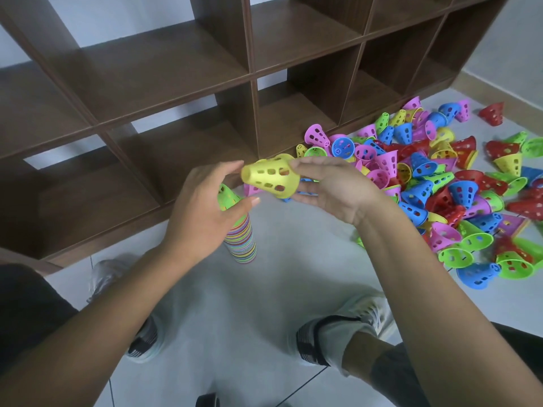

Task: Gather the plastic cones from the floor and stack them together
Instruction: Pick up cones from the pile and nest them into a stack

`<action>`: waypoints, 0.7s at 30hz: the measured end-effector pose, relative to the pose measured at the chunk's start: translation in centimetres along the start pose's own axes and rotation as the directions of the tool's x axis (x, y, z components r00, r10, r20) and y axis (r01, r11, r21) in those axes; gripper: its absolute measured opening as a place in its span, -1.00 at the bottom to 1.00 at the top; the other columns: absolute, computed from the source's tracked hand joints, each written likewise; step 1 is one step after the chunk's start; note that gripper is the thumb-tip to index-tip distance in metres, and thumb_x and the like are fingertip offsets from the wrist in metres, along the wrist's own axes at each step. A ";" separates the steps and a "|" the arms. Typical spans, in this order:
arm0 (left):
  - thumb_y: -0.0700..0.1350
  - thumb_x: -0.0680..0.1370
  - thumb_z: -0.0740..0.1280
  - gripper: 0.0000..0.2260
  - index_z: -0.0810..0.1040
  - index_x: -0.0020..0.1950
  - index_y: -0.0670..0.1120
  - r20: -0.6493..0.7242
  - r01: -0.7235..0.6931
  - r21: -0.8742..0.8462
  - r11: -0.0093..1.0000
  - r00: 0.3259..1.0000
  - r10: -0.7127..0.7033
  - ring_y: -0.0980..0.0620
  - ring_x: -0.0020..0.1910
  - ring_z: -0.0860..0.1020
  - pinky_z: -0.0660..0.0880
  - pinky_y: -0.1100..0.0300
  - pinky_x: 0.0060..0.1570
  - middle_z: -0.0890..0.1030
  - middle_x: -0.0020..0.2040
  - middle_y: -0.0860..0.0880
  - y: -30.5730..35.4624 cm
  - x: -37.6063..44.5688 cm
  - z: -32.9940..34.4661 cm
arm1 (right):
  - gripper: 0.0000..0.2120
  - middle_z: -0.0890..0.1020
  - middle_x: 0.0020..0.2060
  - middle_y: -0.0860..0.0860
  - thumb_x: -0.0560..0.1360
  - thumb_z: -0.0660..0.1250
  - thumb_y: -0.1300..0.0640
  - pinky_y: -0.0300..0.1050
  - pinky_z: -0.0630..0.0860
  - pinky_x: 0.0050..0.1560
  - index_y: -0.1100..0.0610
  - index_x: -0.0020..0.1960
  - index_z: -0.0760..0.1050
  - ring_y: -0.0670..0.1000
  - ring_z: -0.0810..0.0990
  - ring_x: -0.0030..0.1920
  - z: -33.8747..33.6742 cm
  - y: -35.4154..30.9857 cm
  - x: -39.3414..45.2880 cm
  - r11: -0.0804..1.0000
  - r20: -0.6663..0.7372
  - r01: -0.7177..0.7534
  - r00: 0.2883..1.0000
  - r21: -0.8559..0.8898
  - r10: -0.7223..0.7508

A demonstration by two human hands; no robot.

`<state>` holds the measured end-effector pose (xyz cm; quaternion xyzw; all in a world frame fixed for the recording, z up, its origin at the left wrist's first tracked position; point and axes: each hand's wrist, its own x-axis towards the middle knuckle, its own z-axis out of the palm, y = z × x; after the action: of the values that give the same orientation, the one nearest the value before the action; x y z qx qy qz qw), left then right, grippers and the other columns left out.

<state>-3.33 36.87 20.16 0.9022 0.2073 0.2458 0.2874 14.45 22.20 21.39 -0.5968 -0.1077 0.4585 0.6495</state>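
Observation:
My right hand [332,189] holds a yellow perforated cone [270,177] by its wide rim, fingers over it and thumb under, with the narrow end pointing left. A tall stack of many-coloured cones [239,245] stands on the floor and is topped by a green cone [227,198]. My left hand [202,207] hovers in front of the stack's top, loosely curved, its fingertips close to the yellow cone's narrow end. Whether they touch it is unclear. A large pile of loose cones [440,186] in pink, blue, green, red and yellow lies on the floor to the right.
A dark brown cubby shelf [176,92] stands right behind the stack and the pile. My two feet in light sneakers [343,327] rest on the grey tiled floor [264,304] below the hands. A lone red cone [493,113] lies at the far right.

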 end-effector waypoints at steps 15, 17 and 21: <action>0.13 0.52 0.34 -0.66 0.56 0.15 -0.08 -0.148 -0.004 -0.083 0.997 0.989 -0.009 -0.01 0.16 0.49 0.46 0.12 0.15 0.55 0.07 0.07 -0.6 -0.3 -1.1 | -0.80 0.71 0.03 0.14 0.55 0.41 0.03 0.11 0.61 0.17 0.15 0.07 0.63 0.07 0.68 0.01 -1.9 3.9 2.4 0.967 -0.168 0.014 0.984 -0.253 -0.058; 0.15 0.51 0.33 -0.60 0.56 0.16 -0.12 -0.146 0.005 0.004 1.000 0.989 -0.005 0.00 0.16 0.46 0.36 0.31 0.12 0.56 0.08 0.02 -1.6 -0.5 -1.0 | -0.90 0.70 -0.02 0.18 0.52 0.43 0.10 0.18 0.60 0.16 0.13 -0.05 0.66 0.04 0.62 -0.08 -5.0 5.8 3.6 0.921 -0.350 -0.011 0.927 -0.389 -0.137; 0.15 0.50 0.35 -0.61 0.56 0.14 -0.12 -0.127 0.041 0.077 0.996 0.991 -0.031 -0.03 0.13 0.45 0.29 0.34 0.09 0.58 0.06 0.00 -3.8 -1.0 -0.4 | -0.77 0.66 0.05 0.15 0.51 0.42 0.13 0.01 0.50 0.09 0.18 0.13 0.64 0.16 0.60 0.02 -11.8 9.9 4.5 0.701 -0.514 -0.216 0.822 -0.679 -0.245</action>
<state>-5.20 39.40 17.72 0.8918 0.2510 0.2882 0.2420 20.49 16.15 7.75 -0.9078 -0.0824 0.1751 0.3720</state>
